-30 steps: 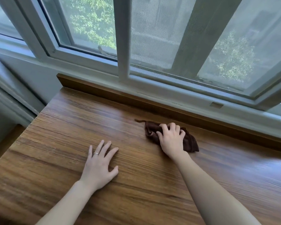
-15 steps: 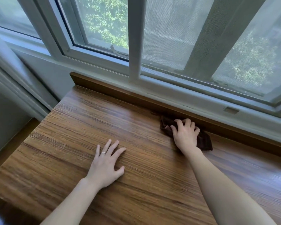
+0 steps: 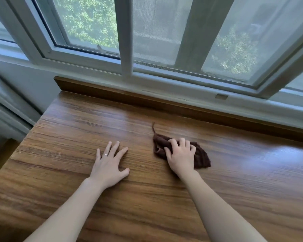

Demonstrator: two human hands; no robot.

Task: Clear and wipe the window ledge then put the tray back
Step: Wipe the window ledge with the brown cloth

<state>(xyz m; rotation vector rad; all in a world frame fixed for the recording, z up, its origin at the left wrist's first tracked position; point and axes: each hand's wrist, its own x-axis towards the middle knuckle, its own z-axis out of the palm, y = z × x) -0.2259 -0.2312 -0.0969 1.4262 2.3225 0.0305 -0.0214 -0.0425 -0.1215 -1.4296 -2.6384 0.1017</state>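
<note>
The wide wooden window ledge (image 3: 73,133) fills the lower part of the head view. My right hand (image 3: 180,158) presses down on a crumpled dark brown cloth (image 3: 201,158), fingers curled over it, near the ledge's middle. A thin corner of the cloth trails toward the window. My left hand (image 3: 110,163) lies flat on the wood to the left of the cloth, fingers spread, a ring on one finger, holding nothing. No tray is in view.
A raised wooden strip (image 3: 129,96) runs along the back of the ledge under the white window frame (image 3: 126,49). The ledge's left edge (image 3: 26,133) drops off beside a grey wall. A glossy sheen shows on the wood at right.
My right hand has drawn the cloth back from the wooden strip at the window toward me. My left hand has stayed flat in the same spot.
</note>
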